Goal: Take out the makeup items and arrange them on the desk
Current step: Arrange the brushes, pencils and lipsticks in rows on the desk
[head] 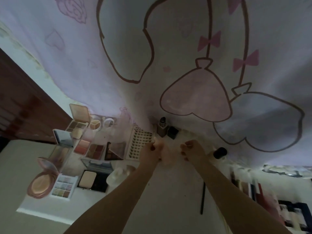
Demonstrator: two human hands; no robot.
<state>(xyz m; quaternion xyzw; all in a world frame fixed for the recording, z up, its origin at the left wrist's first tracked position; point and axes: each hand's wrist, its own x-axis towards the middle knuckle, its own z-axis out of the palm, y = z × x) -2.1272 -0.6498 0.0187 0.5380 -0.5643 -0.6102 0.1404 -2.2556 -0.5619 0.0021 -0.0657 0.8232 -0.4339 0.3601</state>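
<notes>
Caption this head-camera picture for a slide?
Two hands work beside opened makeup palettes arranged on a white desk.

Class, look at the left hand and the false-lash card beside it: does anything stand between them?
Nothing visible does. The left hand is right at the lash card, at its right edge; blur hides any grip.

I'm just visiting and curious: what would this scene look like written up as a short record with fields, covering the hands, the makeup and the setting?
setting: white desk against a cartoon-print curtain
left hand: closed on something pale and blurred; cannot tell what
right hand: fingers curled; contents unclear
laid out at left: open palettes and compacts, including a round pink compact
near hands: lash tray, foundation bottle, black cube, black cap
loose item: thin dark stick beside the right forearm
</notes>
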